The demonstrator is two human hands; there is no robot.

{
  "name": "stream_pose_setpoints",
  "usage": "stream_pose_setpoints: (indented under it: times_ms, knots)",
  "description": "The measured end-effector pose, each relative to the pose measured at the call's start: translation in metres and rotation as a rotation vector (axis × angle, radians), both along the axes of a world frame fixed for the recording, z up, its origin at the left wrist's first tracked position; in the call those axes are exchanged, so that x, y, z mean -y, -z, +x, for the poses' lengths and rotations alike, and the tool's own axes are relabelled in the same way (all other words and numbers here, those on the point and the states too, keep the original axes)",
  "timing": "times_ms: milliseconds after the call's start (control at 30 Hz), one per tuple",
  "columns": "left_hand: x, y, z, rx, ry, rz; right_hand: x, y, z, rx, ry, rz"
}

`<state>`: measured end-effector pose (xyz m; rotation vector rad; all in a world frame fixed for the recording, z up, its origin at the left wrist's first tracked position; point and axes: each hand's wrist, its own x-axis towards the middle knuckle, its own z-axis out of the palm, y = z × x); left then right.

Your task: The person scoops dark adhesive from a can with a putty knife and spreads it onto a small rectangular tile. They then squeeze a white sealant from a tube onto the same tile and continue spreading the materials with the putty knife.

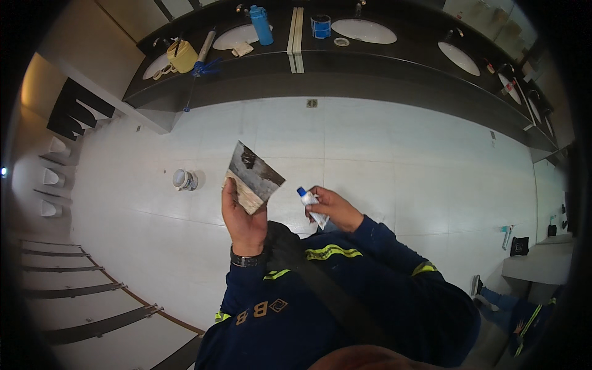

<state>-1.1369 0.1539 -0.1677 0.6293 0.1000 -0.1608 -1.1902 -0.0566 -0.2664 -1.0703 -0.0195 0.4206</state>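
Note:
My left hand [245,227] is closed on the lower edge of a flat square board [264,177], held up in front of my chest. Its face is smeared grey, with a dark brown lump near the far corner and a pale, wood-like strip by my thumb. In my right hand [339,209] is a small white squeeze tube [317,216] with a blue cap [301,191] pointing up and left. The cap appears to be on. A short gap separates the tube from the board.
Ahead runs a dark counter [246,85] with several sinks, a blue bottle [261,26], a blue can [320,27], a yellow container [182,57] and a caulking gun [202,57]. A small bucket [185,179] stands on the floor at left. Another person [524,317] is at lower right.

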Motion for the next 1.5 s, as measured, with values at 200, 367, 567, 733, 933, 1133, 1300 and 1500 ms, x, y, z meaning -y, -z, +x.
stream_pose_setpoints:
  times_ms: [200,367,567,733,933,1133,1300,1500]
  knots:
    - [0.047,-0.031,0.087,0.034,-0.034,0.061,0.090,-0.018,0.102,-0.043,0.222,0.046]
    - [0.077,-0.033,0.164,0.110,0.029,0.045,0.162,-0.017,0.148,-0.055,0.498,0.094]
    - [0.103,-0.029,0.239,0.136,0.087,0.046,0.223,0.028,0.176,-0.105,0.708,0.120]
    - [0.123,-0.015,0.308,0.079,0.146,0.084,0.245,0.017,0.216,-0.116,0.773,0.121]
    - [0.161,-0.011,0.418,-0.020,0.217,0.064,0.231,-0.030,0.324,-0.029,0.680,-0.129]
    - [0.178,-0.012,0.539,-0.037,0.376,-0.004,0.208,-0.029,0.451,-0.132,0.759,-0.037]
    - [0.190,-0.025,0.613,-0.031,0.467,-0.020,0.190,-0.058,0.514,-0.104,0.761,-0.077]
    - [0.241,-0.049,0.648,0.031,0.598,-0.017,0.223,-0.114,0.542,0.002,0.879,-0.172]
